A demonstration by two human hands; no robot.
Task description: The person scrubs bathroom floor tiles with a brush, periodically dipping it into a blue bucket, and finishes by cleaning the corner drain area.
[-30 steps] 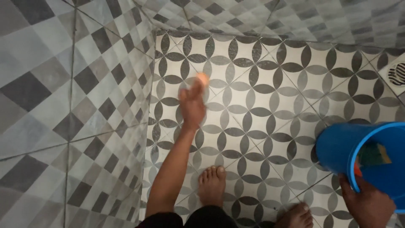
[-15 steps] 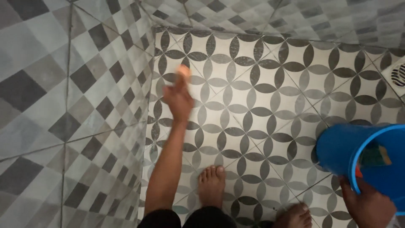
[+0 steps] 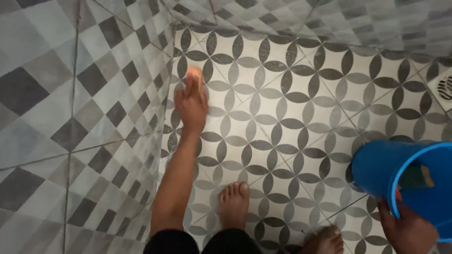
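orange sponge [image 3: 194, 75] | under left hand [image 3: 190, 106] fingers | on floor tiles [image 3: 301, 108]

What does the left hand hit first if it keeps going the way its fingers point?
Probably the grey patterned back wall. The left hand, on a peach scrubbing pad, points up-frame along patterned floor tiles; nothing else intervenes.

Petal-patterned grey-and-white floor tiles [image 3: 301, 117] meet diamond-patterned grey wall tiles [image 3: 70, 117] (a floor drain [image 3: 443, 88] sits at the right edge).
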